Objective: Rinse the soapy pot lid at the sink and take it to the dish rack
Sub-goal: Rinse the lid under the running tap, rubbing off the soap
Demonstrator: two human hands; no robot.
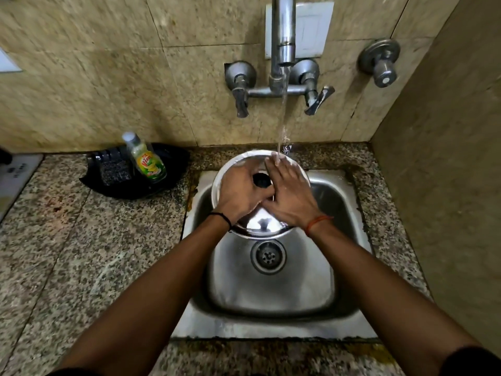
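Note:
A round steel pot lid (261, 225) with a black knob (261, 180) is held over the steel sink (271, 291), under the running tap (282, 36). My left hand (240, 192) grips the lid around the knob, fingers curled. My right hand (288, 194) lies flat on the lid's right half, fingers straight and reaching to the far rim. The water stream (283, 118) falls onto my right fingertips and the lid's far edge.
A black tray (173, 158) on the granite counter (81, 253) left of the sink holds a green dish-soap bottle (147, 161) and a dark scrubber (115, 172). Two tap handles (241, 88) and a separate valve (381, 63) stick out from the tiled wall. The drain (268, 256) lies below the lid.

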